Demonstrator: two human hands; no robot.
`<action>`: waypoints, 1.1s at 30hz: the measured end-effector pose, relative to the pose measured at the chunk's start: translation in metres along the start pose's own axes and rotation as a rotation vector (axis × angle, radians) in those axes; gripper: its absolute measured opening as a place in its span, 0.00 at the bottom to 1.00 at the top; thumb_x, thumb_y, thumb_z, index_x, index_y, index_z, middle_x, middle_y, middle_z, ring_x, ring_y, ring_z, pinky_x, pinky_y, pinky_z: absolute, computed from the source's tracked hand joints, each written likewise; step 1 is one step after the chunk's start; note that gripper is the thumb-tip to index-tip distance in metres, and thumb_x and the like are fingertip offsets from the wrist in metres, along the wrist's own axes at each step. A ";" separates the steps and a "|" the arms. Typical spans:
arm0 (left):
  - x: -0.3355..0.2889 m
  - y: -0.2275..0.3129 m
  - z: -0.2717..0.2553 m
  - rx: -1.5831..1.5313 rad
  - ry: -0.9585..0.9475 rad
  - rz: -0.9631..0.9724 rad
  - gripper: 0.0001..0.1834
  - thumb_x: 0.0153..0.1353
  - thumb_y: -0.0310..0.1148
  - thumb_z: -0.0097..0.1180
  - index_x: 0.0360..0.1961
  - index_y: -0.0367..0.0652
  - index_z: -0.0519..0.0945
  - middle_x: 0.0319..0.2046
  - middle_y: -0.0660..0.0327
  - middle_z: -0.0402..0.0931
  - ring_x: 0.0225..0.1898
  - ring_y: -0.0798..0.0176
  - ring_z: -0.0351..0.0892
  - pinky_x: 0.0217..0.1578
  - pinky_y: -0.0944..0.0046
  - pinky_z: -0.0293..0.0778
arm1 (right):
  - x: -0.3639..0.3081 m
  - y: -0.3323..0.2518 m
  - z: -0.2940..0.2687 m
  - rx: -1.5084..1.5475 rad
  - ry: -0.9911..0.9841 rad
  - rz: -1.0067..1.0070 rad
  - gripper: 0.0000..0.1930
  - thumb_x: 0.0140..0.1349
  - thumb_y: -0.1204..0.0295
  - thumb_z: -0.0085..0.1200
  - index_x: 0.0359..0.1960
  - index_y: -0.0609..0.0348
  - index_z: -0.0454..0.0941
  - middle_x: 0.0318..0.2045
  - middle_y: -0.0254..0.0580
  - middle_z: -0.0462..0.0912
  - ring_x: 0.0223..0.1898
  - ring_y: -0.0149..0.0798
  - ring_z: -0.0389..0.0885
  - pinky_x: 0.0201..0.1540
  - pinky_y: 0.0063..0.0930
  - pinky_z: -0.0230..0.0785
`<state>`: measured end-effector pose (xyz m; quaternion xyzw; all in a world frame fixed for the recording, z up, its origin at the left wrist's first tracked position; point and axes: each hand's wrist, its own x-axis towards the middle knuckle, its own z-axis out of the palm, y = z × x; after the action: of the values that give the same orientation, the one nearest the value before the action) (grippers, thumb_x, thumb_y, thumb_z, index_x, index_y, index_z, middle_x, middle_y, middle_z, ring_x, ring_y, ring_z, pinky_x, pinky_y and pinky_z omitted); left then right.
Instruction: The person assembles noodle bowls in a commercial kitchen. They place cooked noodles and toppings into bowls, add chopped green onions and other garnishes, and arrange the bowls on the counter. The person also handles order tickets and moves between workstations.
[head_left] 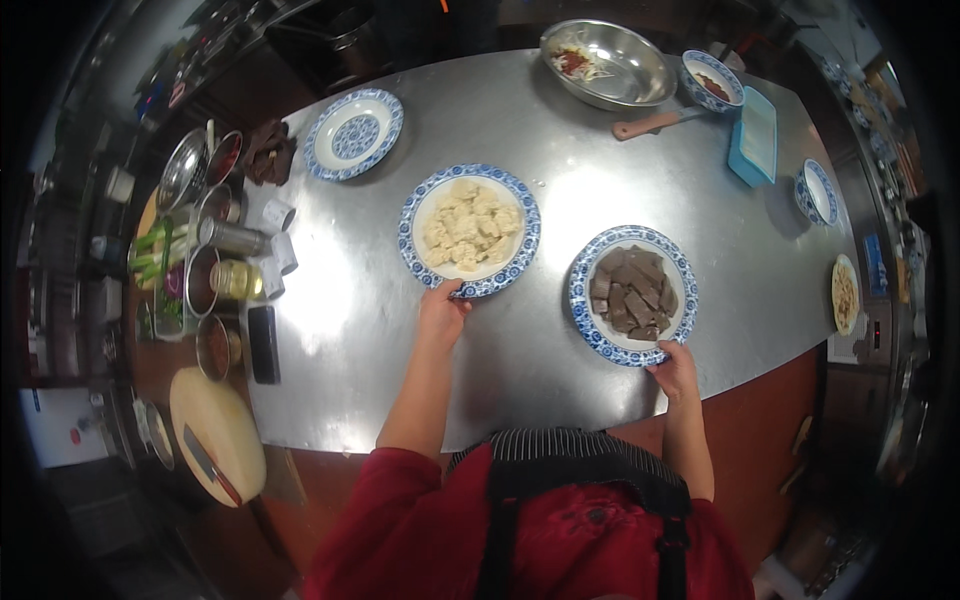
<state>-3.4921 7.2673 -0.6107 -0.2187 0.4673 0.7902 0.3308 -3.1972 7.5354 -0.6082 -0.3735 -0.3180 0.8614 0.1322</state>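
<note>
My left hand (443, 313) grips the near rim of a blue-and-white plate (408, 232). Crumbly, pale cream chunks (470, 225), which look like tofu, fill it. To the right, a second blue-and-white plate (580, 302) has its near right rim pinched by my right hand (677, 371), thumb on top. Dark brown cut blocks and slices (632, 290) lie on this plate; their kind I cannot make out for sure. Both plates are roughly level over the steel table; whether they rest on it is unclear. My fingers under the rims are partly hidden.
Beyond, on the steel table (350, 260), are a patterned plate (354, 134), a steel bowl (640, 75), a wooden-handled knife (650, 125) and a blue container (752, 140). At left stand seasoning bowls, an oil jar (238, 280) and a round chopping board (225, 425) bearing a knife (208, 462).
</note>
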 end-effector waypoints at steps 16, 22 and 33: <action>-0.013 0.030 -0.070 0.142 0.077 -0.014 0.14 0.49 0.23 0.52 0.40 0.40 0.69 0.28 0.62 0.74 0.23 0.68 0.72 0.16 0.69 0.62 | 0.036 0.031 0.019 -0.206 0.203 -0.024 0.08 0.59 0.67 0.49 0.37 0.55 0.72 0.29 0.31 0.79 0.27 0.27 0.77 0.22 0.17 0.67; -0.004 0.034 -0.088 0.020 -0.073 -0.111 0.17 0.48 0.23 0.51 0.42 0.37 0.70 0.28 0.61 0.75 0.24 0.68 0.73 0.16 0.70 0.63 | 0.020 0.036 0.024 -0.207 0.294 0.043 0.08 0.60 0.68 0.47 0.37 0.56 0.72 0.27 0.31 0.77 0.26 0.27 0.75 0.25 0.20 0.66; -0.037 -0.001 -0.194 -0.112 -0.173 -0.067 0.27 0.45 0.16 0.44 0.51 0.32 0.65 0.46 0.52 0.71 0.45 0.55 0.74 0.45 0.60 0.73 | -0.052 0.078 0.001 -0.429 0.607 -0.176 0.24 0.59 0.57 0.49 0.52 0.58 0.65 0.46 0.39 0.73 0.39 0.34 0.75 0.38 0.27 0.67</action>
<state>-3.4585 7.0845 -0.6775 -0.1834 0.3847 0.8194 0.3834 -3.1612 7.4510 -0.6291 -0.6020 -0.4682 0.6108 0.2129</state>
